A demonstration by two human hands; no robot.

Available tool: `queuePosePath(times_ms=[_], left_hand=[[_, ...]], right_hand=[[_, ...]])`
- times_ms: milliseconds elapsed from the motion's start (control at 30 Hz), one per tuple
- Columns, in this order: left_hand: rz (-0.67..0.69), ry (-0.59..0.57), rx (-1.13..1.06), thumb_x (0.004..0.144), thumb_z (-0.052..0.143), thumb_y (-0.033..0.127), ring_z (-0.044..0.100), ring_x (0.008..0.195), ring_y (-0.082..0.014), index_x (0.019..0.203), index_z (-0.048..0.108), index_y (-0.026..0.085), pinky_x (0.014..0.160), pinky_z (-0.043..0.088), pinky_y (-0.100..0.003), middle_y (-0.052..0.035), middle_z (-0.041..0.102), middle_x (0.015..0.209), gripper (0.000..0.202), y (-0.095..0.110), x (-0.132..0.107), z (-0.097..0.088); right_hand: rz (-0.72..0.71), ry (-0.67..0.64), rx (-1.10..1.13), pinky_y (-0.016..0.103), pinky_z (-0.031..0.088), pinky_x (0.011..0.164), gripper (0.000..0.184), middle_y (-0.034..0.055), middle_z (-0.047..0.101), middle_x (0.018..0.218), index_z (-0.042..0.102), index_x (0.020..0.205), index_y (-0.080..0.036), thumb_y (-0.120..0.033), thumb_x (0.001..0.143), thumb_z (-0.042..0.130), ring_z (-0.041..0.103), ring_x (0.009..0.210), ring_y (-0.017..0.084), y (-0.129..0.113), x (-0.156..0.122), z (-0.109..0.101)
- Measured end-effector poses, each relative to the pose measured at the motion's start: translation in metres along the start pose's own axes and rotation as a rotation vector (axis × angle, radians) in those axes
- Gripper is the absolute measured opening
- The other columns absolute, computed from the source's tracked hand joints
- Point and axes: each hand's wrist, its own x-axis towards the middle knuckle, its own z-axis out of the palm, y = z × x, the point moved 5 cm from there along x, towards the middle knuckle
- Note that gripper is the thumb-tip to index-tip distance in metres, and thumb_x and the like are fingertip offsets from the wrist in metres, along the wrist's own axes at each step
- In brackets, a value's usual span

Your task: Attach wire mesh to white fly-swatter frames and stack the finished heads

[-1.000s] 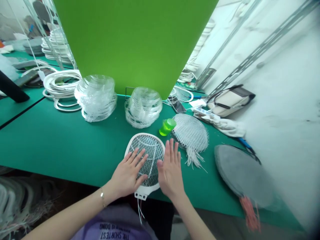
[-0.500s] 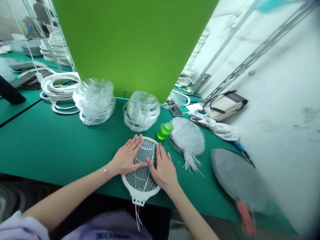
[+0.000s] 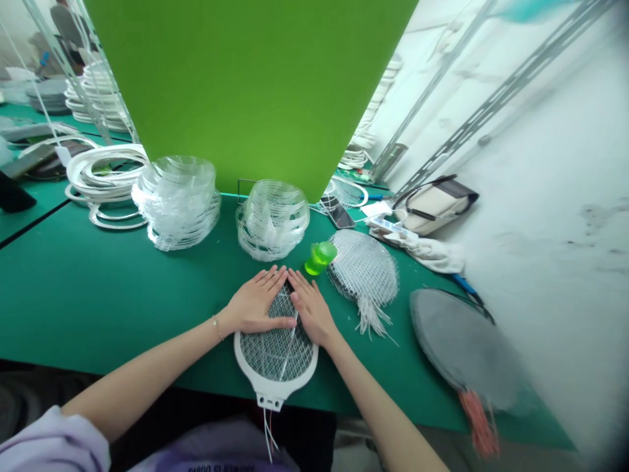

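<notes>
"So, what are the hands doing?"

"The left hand (image 3: 255,305) and right hand (image 3: 312,308) both lie flat on an electric fly-swatter head (image 3: 275,354), fingers spread, gripping nothing, fingertips (image 3: 285,270) nearly meeting over its far end."

"Where's the swatter?"

"On the green table (image 3: 122,295), socket end toward the person, thin wires (image 3: 268,436) hanging past the edge."

"Beyond it?"

"A lime-green plastic cup (image 3: 320,257) just past the fingers, a loose wire mesh (image 3: 362,275) to the right, then stacked clear plastic rings (image 3: 272,219) before a green board (image 3: 236,85)."
</notes>
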Motion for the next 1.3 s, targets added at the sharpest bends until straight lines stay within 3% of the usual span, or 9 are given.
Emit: queuePosePath(times_ms=[100, 267, 433, 600, 667, 767, 933, 1067, 1300], left_hand=[[0.005, 0.0, 0.014, 0.094, 0.027, 0.077, 0.017, 0.153, -0.0279, 0.159, 0.02, 0.01, 0.122, 0.012, -0.041, -0.0141, 0.02, 0.165, 0.094, -0.004, 0.001, 0.0], [0.071, 0.027, 0.061, 0.096, 0.03, 0.074, 0.009, 0.154, -0.0294, 0.16, 0.021, 0.019, 0.123, -0.001, -0.047, -0.0061, 0.016, 0.166, 0.085, 0.017, -0.005, -0.006], [0.064, 0.039, 0.102, 0.1, 0.027, 0.069, 0.01, 0.154, -0.0323, 0.16, 0.021, 0.025, 0.122, 0.008, -0.051, -0.0018, 0.017, 0.167, 0.075, 0.047, -0.039, 0.006], [0.067, -0.026, 0.091, 0.094, 0.035, 0.076, 0.015, 0.153, -0.0365, 0.16, 0.022, 0.028, 0.12, 0.016, -0.055, -0.0046, 0.018, 0.166, 0.082, 0.056, -0.056, 0.024], [0.057, -0.029, 0.1, 0.099, 0.034, 0.068, 0.015, 0.153, -0.0363, 0.159, 0.024, 0.028, 0.119, 0.017, -0.055, -0.0048, 0.018, 0.166, 0.073, 0.054, -0.055, 0.025], [0.057, -0.015, 0.114, 0.105, 0.032, 0.052, 0.016, 0.153, -0.0344, 0.159, 0.026, 0.027, 0.119, 0.02, -0.054, -0.0041, 0.021, 0.165, 0.059, 0.054, -0.053, 0.023], [0.062, -0.018, 0.124, 0.106, 0.035, 0.042, 0.017, 0.153, -0.0341, 0.158, 0.027, 0.026, 0.119, 0.021, -0.053, -0.0043, 0.02, 0.165, 0.055, 0.056, -0.053, 0.023], [0.061, -0.028, 0.124, 0.106, 0.034, 0.043, 0.016, 0.153, -0.0339, 0.158, 0.027, 0.025, 0.119, 0.02, -0.053, -0.0045, 0.019, 0.166, 0.056, 0.055, -0.054, 0.025], [0.088, 0.0, 0.059, 0.097, 0.032, 0.071, 0.015, 0.153, -0.0367, 0.16, 0.018, 0.028, 0.119, 0.018, -0.055, -0.0056, 0.018, 0.166, 0.077, 0.054, -0.056, 0.024]], right_hand=[[-0.024, 0.215, 0.023, 0.05, 0.026, 0.119, 0.054, 0.0091, 0.042, 0.156, 0.04, 0.151, -0.023, -0.043, 0.105, 0.02, 0.035, 0.146, 0.021, -0.001, -0.009, -0.011], [0.082, 0.773, -0.228, 0.054, 0.04, 0.107, 0.058, 0.0191, 0.056, 0.138, 0.047, 0.142, -0.016, -0.052, 0.095, 0.048, 0.049, 0.131, 0.033, -0.002, -0.006, -0.067], [0.183, 0.528, -0.36, 0.048, 0.049, 0.088, 0.06, 0.0176, 0.055, 0.139, 0.047, 0.141, -0.018, -0.048, 0.09, 0.055, 0.06, 0.113, 0.035, 0.02, 0.041, -0.077], [0.257, 0.529, -0.28, 0.036, 0.049, 0.069, 0.042, 0.0114, 0.068, 0.108, 0.059, 0.115, -0.019, -0.04, 0.079, 0.063, 0.065, 0.086, 0.028, 0.02, 0.062, -0.091], [0.255, 0.57, -0.287, 0.035, 0.048, 0.068, 0.033, 0.0107, 0.067, 0.103, 0.06, 0.105, -0.019, -0.038, 0.078, 0.063, 0.064, 0.084, 0.027, -0.004, 0.05, -0.109], [0.137, 0.711, -0.297, 0.032, 0.047, 0.063, 0.024, 0.0078, 0.065, 0.095, 0.059, 0.094, -0.02, -0.041, 0.081, 0.061, 0.062, 0.078, 0.023, -0.063, -0.006, -0.125], [-0.093, 0.62, -0.217, 0.022, 0.042, 0.049, 0.011, 0.0, 0.056, 0.075, 0.056, 0.091, -0.021, -0.024, 0.082, 0.061, 0.056, 0.059, 0.013, -0.139, -0.106, -0.067], [-0.077, 0.623, -0.219, 0.022, 0.042, 0.046, 0.008, 0.0001, 0.055, 0.074, 0.056, 0.092, -0.02, -0.021, 0.084, 0.058, 0.054, 0.055, 0.012, -0.14, -0.12, -0.042], [0.059, 0.802, -0.277, 0.023, 0.044, 0.052, 0.007, 0.0006, 0.057, 0.076, 0.057, 0.087, -0.021, -0.026, 0.084, 0.062, 0.058, 0.063, 0.015, -0.106, -0.108, -0.077]])
